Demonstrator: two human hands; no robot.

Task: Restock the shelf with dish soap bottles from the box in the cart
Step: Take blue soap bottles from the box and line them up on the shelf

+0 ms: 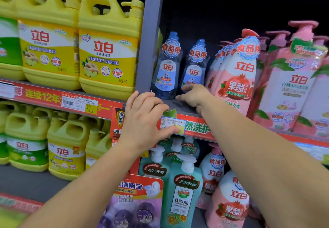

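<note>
Two clear blue dish soap bottles stand upright on the grey shelf (179,105), just right of the grey upright post: the left bottle (167,67) and the right bottle (195,65). My right hand (193,96) lies on the shelf at the foot of the right bottle. Its fingers are spread, the thumb touches the bottle's lower label, and it hides the bottle's base. My left hand (146,122) is curled over the shelf's front edge, thumb pressed on the price tag (171,123). The box and the cart are out of view.
Pink pump bottles (240,71) crowd the shelf right of the blue ones. Large yellow jugs (108,49) fill the bay to the left. Teal pump bottles (185,188) and more pink bottles stand on the shelf below. The back of the shelf behind the blue bottles is dark.
</note>
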